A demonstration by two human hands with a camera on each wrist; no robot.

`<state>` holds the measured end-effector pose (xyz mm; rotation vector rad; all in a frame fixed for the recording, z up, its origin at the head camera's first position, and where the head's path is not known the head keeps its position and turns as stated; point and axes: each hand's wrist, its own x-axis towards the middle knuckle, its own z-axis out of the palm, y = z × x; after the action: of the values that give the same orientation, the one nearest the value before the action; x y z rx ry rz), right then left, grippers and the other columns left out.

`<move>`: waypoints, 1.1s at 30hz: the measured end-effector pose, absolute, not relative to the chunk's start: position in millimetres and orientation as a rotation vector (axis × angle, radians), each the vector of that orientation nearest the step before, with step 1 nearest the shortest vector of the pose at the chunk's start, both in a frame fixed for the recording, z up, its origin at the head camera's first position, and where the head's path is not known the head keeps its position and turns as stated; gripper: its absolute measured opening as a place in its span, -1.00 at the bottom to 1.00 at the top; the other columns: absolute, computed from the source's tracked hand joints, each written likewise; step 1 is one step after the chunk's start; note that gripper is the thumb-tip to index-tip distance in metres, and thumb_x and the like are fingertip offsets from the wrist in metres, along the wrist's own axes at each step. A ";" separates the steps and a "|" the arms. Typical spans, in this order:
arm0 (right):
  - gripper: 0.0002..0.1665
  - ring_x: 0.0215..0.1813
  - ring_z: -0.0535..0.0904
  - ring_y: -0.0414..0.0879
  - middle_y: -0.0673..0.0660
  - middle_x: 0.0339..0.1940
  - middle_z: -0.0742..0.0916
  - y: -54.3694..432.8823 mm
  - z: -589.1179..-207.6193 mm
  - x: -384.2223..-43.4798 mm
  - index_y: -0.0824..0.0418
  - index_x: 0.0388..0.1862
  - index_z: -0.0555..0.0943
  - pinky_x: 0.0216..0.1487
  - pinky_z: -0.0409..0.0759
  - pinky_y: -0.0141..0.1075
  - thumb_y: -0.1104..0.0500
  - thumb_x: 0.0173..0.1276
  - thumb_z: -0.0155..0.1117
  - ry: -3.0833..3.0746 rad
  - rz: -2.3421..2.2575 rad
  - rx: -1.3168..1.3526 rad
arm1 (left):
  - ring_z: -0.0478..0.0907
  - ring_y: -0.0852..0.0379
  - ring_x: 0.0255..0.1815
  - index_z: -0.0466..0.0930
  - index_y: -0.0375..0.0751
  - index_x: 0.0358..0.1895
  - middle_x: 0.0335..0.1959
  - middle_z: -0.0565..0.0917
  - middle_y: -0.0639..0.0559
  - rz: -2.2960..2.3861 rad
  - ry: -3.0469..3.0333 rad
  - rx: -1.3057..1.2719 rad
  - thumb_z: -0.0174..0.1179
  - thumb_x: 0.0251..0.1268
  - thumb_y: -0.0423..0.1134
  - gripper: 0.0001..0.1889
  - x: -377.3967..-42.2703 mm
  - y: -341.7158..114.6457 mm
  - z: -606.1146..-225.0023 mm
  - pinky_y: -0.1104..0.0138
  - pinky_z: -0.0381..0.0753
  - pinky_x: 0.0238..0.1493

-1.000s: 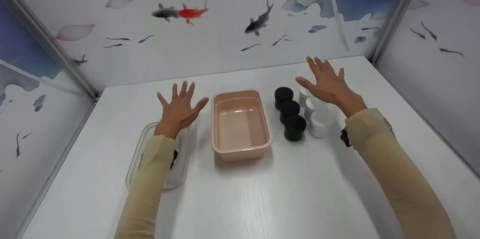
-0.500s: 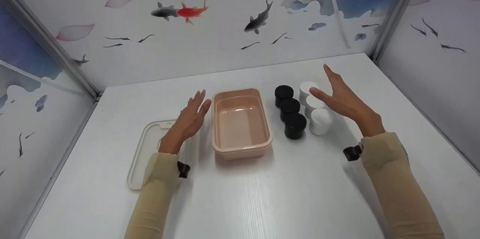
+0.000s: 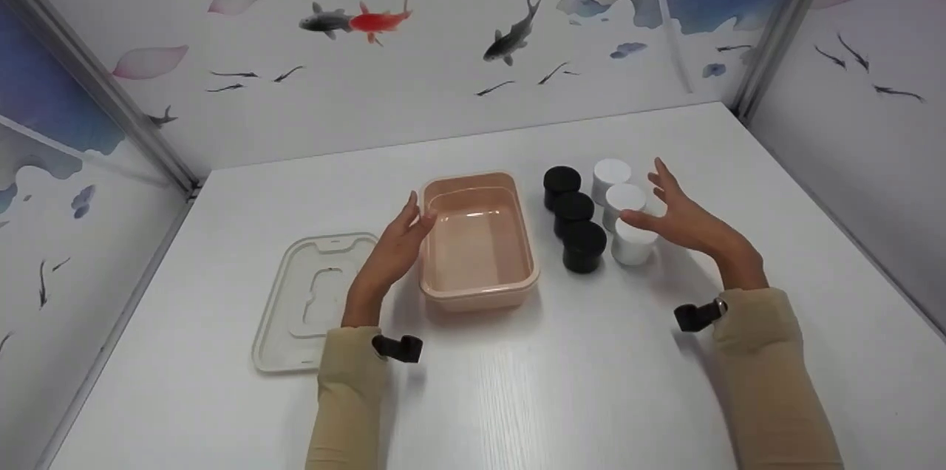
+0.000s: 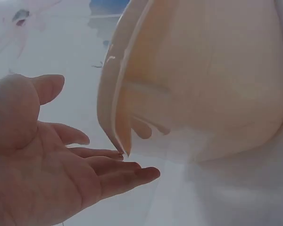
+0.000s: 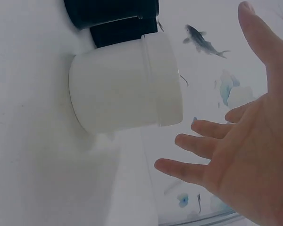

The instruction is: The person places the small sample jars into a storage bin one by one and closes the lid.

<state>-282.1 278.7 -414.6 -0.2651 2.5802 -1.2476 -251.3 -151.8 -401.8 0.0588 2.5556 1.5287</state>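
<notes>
A pink rectangular basin (image 3: 477, 248) stands upright on the white table. My left hand (image 3: 394, 256) is at its left side, fingers extended, fingertips right at the rim; the left wrist view shows the palm facing the basin wall (image 4: 217, 80). My right hand (image 3: 691, 222) hovers beside the nearest white lidded jar (image 3: 633, 244), thumb overlapping it in the head view. In the right wrist view the fingers are spread and apart from that white jar (image 5: 122, 87). Other white jars (image 3: 624, 202) stand in a row, with a row of black jars (image 3: 584, 244) just left of them.
A pale translucent lid (image 3: 295, 307) lies flat on the table left of the basin, partly behind the left hand and sleeve. Walls printed with fish and petals enclose the table (image 3: 502, 396) at the back and both sides. A small black camera sits on each wrist.
Both hands have turned from palms-down to palms-inward and lowered. The left hand has moved right to the basin's rim; the right has come down beside the nearest white jar. The jars and basin stay put.
</notes>
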 end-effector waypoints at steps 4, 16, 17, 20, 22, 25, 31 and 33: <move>0.45 0.69 -0.23 0.28 0.23 0.70 -0.20 285.5 -421.3 -282.8 -0.03 0.55 -0.70 0.58 -0.07 0.33 -0.14 0.37 0.34 2.509 -1.298 -0.287 | 0.09 -0.17 0.64 -0.12 0.02 0.65 0.65 0.06 -0.15 1.649 2.489 -0.040 -0.08 0.53 0.24 -0.20 -249.5 -152.3 -404.3 -0.06 0.32 0.51; 0.53 0.63 -0.04 0.38 0.44 0.64 0.00 290.9 -425.7 -279.7 0.24 0.59 -0.51 0.55 0.05 0.32 -0.07 0.20 0.53 2.461 -1.189 -0.247 | 0.50 -0.07 0.38 0.19 -0.18 0.55 0.45 0.42 -0.19 1.744 2.402 -0.291 0.10 0.51 -0.23 -0.39 -260.0 -155.1 -414.4 0.20 0.65 0.24; 0.51 0.62 -0.02 0.39 0.46 0.62 0.03 290.3 -426.1 -279.6 0.28 0.59 -0.46 0.55 0.06 0.31 -0.07 0.19 0.53 2.461 -1.175 -0.236 | 0.51 -0.06 0.36 0.22 -0.17 0.54 0.43 0.44 -0.19 1.734 2.394 -0.309 0.11 0.50 -0.24 -0.40 -260.4 -155.3 -415.3 0.20 0.65 0.23; 0.41 0.59 0.05 0.41 0.51 0.58 0.10 289.1 -426.5 -279.2 0.38 0.56 -0.29 0.54 0.10 0.29 -0.09 0.19 0.53 2.469 -1.127 -0.208 | 0.55 -0.03 0.30 0.28 -0.11 0.51 0.40 0.47 -0.16 1.715 2.361 -0.350 0.13 0.48 -0.24 -0.42 -260.9 -155.5 -418.4 0.22 0.66 0.21; 0.32 0.55 0.11 0.41 0.52 0.55 0.14 288.7 -426.4 -278.4 0.42 0.50 -0.18 0.52 0.14 0.28 -0.11 0.19 0.52 2.488 -1.096 -0.199 | 0.58 -0.02 0.25 0.30 -0.08 0.50 0.38 0.49 -0.16 1.719 2.344 -0.358 0.14 0.48 -0.24 -0.43 -260.8 -155.8 -420.0 0.21 0.68 0.18; 0.17 0.50 0.19 0.38 0.47 0.48 0.23 288.0 -425.8 -277.9 0.42 0.40 -0.02 0.49 0.18 0.27 -0.11 0.20 0.51 2.513 -1.076 -0.212 | 0.64 -0.03 0.16 0.32 -0.07 0.49 0.34 0.54 -0.17 1.734 2.337 -0.360 0.14 0.47 -0.24 -0.44 -260.8 -156.4 -420.7 0.22 0.72 0.10; -0.03 0.46 0.27 0.32 0.40 0.41 0.36 289.7 -428.9 -279.9 0.33 0.35 0.16 0.49 0.21 0.24 -0.08 0.23 0.50 2.528 -1.081 -0.293 | 0.69 -0.02 0.08 0.34 -0.06 0.48 0.25 0.60 -0.16 1.761 2.314 -0.354 0.16 0.47 -0.22 -0.46 -259.9 -159.5 -420.9 0.27 0.75 -0.04; -0.05 0.45 0.29 0.31 0.40 0.41 0.38 290.7 -428.5 -280.2 0.30 0.36 0.19 0.49 0.22 0.24 -0.09 0.24 0.49 2.534 -1.070 -0.308 | 0.69 -0.02 0.08 0.35 -0.05 0.47 0.24 0.61 -0.15 1.768 2.304 -0.356 0.16 0.47 -0.22 -0.46 -259.6 -160.0 -421.4 0.28 0.75 -0.05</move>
<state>-280.2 290.7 -428.5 -0.3076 2.5338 -1.0698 -259.6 -160.0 -421.4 -0.3561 2.3041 1.7681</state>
